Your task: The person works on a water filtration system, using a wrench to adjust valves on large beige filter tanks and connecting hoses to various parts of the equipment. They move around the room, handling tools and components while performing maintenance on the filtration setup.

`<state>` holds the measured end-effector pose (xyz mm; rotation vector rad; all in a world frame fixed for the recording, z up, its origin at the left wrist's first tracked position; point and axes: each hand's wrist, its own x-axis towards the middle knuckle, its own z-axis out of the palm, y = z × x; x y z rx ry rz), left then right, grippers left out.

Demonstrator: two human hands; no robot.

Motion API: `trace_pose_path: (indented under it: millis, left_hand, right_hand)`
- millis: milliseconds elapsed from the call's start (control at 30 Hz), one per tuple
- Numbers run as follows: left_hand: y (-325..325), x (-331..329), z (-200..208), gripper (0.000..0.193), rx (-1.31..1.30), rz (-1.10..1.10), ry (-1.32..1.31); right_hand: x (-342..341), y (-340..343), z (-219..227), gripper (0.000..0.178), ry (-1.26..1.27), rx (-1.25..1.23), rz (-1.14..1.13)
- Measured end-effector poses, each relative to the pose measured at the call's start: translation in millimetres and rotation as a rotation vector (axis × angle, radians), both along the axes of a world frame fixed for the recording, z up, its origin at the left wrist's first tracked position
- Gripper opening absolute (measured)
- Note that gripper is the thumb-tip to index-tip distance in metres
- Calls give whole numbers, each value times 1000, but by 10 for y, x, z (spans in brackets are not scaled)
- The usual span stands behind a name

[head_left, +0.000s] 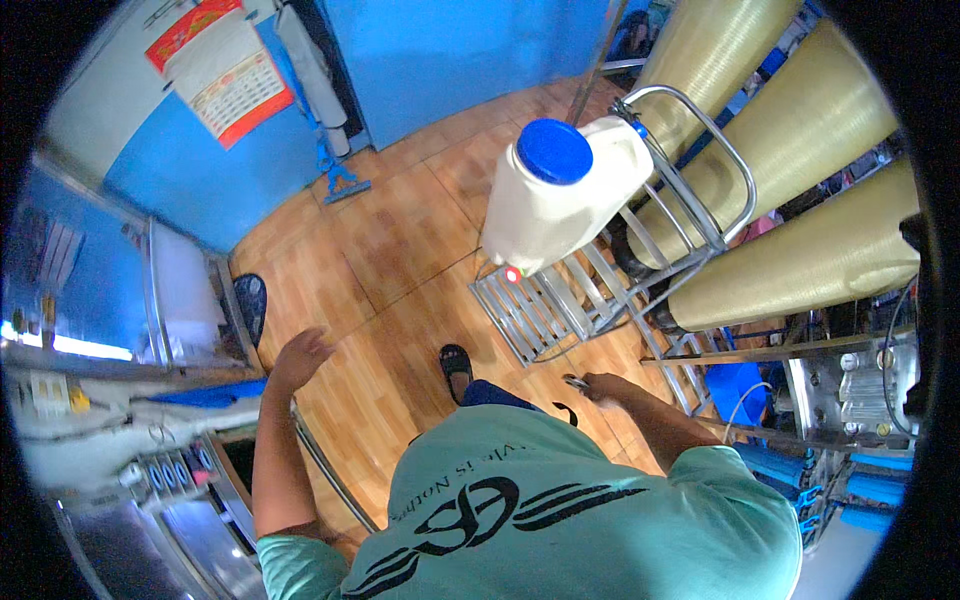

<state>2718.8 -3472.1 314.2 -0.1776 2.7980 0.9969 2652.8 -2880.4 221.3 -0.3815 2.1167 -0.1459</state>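
Observation:
My left hand hangs in the air over the floor at the left, holding nothing, its fingers stretched out. At the right, my right hand is closed round a small shiny metal object; most of it is hidden in the fingers, so its kind is unclear. Ahead of both hands, a large white plastic jug with a round blue lid stands on a slatted metal cart. A red light glows at the jug's lower edge. Neither hand touches the jug or the cart.
Large yellowish cylindrical tanks stand along the right. A steel counter runs along the left, beside a glass-fronted cabinet. A blue squeegee leans at the far wall, near a calendar. The floor is wood-patterned.

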Motion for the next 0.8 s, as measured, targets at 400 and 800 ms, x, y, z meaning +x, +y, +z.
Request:
trace_pose_path:
  millis: [400, 800]
  left_hand:
    - [-2307, 1858, -1990, 33, 1096, 883, -648]
    - [-1572, -4287, 67, 29, 894, -37, -114]
  right_hand:
    - [-2392, -3301, 1576, 19, -292, -1097, -800]
    - [-4064, -4714, 1791, 21, 1, -1162, -857]
